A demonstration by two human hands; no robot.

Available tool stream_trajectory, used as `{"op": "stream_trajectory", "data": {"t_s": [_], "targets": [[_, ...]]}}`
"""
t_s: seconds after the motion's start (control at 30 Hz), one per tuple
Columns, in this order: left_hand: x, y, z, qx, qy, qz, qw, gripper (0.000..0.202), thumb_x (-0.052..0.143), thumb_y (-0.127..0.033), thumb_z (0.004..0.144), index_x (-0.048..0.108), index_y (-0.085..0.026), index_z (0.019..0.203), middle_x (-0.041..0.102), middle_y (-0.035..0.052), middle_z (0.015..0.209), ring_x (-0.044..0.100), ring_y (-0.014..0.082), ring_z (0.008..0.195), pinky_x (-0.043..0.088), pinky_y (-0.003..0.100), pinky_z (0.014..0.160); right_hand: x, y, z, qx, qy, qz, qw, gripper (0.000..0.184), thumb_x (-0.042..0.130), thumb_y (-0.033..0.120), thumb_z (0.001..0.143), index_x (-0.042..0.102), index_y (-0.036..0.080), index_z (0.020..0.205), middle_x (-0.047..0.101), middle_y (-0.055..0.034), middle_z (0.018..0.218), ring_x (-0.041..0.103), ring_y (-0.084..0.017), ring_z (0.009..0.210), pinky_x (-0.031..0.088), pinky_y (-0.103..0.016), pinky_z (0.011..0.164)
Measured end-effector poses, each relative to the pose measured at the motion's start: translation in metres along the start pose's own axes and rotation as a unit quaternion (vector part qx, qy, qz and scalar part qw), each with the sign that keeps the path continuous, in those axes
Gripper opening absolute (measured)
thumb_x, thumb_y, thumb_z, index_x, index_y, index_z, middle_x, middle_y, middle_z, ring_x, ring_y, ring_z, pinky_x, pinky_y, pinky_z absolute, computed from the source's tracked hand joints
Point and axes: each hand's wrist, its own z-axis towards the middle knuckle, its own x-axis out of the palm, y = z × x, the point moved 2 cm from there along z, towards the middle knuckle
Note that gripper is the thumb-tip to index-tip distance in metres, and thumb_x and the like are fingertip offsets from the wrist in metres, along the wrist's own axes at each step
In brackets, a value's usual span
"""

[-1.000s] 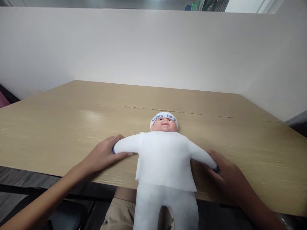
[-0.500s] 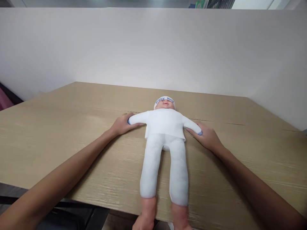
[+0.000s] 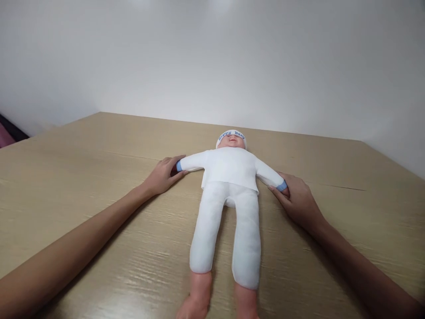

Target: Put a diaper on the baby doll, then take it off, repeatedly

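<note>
A baby doll [image 3: 229,177] in a white suit and a white cap with blue letters lies on its back on the wooden table [image 3: 83,186], head away from me, arms spread. My left hand [image 3: 162,175] is closed around the end of the doll's arm on the left, at its blue cuff. At the blue cuff of the other arm, my right hand [image 3: 299,201] grips in the same way. The doll's bare feet reach the lower edge of the view.
A plain white partition wall [image 3: 212,62] stands along the back and right of the table. At the far left edge a dark and pink strip [image 3: 6,133] shows beyond the table.
The doll has been slid up from the table's near edge until all of it lies on the table. Both hands stayed on its arms, and my view has dropped closer to the table.
</note>
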Motion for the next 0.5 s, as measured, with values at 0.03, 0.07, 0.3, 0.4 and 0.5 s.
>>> {"op": "stream_trajectory", "data": {"t_s": [0.03,0.07,0.3,0.4,0.5], "targets": [[0.000,0.001,0.000,-0.003,-0.001,0.000,1.000,0.074,0.057,-0.069,0.107,0.057,-0.020,0.162,0.075,0.0158,0.144,0.066,0.0368,0.130,0.052,0.052,0.113,0.001,-0.003,0.000,0.006,0.007,0.005,1.000,0.057,0.049,0.059,0.110,0.066,0.022,0.150,0.077,-0.0171,0.141,0.070,-0.042,0.124,0.053,-0.057,0.106],[0.000,0.001,0.000,-0.003,-0.001,0.001,1.000,0.074,0.057,-0.068,0.107,0.057,-0.019,0.162,0.075,0.0161,0.144,0.067,0.0367,0.130,0.052,0.052,0.113,0.002,-0.005,0.000,0.013,0.014,0.010,1.000,0.058,0.049,0.058,0.110,0.064,0.024,0.154,0.077,-0.0160,0.144,0.070,-0.042,0.126,0.053,-0.058,0.106],[0.001,0.000,0.007,0.006,0.000,0.005,1.000,0.074,0.059,-0.066,0.105,0.059,-0.019,0.161,0.077,0.0169,0.137,0.069,0.0375,0.123,0.054,0.054,0.109,0.006,-0.015,0.008,0.043,0.024,0.012,0.999,0.066,0.049,0.060,0.109,0.057,0.026,0.164,0.076,-0.0160,0.147,0.071,-0.043,0.123,0.053,-0.063,0.109],[-0.002,-0.003,0.006,0.016,0.003,-0.006,1.000,0.069,0.062,-0.064,0.102,0.063,-0.019,0.154,0.077,0.0162,0.138,0.070,0.0363,0.122,0.054,0.051,0.109,0.006,-0.013,0.007,0.039,0.023,0.009,0.999,0.066,0.048,0.061,0.109,0.058,0.023,0.163,0.076,-0.0170,0.146,0.072,-0.042,0.121,0.053,-0.061,0.109],[-0.003,-0.009,0.003,0.014,0.010,-0.014,1.000,0.067,0.064,-0.062,0.100,0.064,-0.018,0.151,0.076,0.0160,0.139,0.069,0.0357,0.122,0.055,0.049,0.108,0.007,-0.013,0.005,0.035,0.020,0.010,0.999,0.069,0.047,0.063,0.109,0.057,0.021,0.163,0.074,-0.0185,0.150,0.070,-0.042,0.127,0.054,-0.061,0.111]]}}
